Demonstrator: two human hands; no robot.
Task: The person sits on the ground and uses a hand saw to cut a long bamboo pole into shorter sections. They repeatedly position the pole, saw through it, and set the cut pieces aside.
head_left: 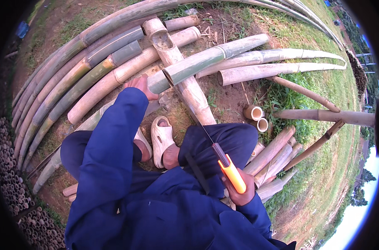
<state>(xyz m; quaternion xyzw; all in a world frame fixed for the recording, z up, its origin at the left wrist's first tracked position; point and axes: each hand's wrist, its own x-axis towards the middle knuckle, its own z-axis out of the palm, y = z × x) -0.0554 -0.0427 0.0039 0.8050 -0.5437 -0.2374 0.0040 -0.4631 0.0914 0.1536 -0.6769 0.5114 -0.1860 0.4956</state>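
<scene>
My right hand point(243, 188) is closed around the orange handle of a hand saw point(233, 174). The saw's narrow blade runs forward and left to a cut through a green bamboo pole point(158, 83). A dark gap shows there between that pole and the bamboo section point(210, 62) on its right. Left of the cut, my left hand point(140, 86) grips the pole, with some of its fingers hidden. Beneath the cut lies a thick, pale bamboo support point(193, 98) with a hollowed notch near its far end. My sleeve covers part of the pole, which reappears at lower left.
Several long bamboo poles point(83, 71) lie curving at the left. Two pale poles point(277, 73) lie at right. Short bamboo cups point(253, 112) stand near my knee, beside split pieces point(273, 154) and a pole frame point(322, 116). Stacked cut rings point(8, 162) fill the left edge.
</scene>
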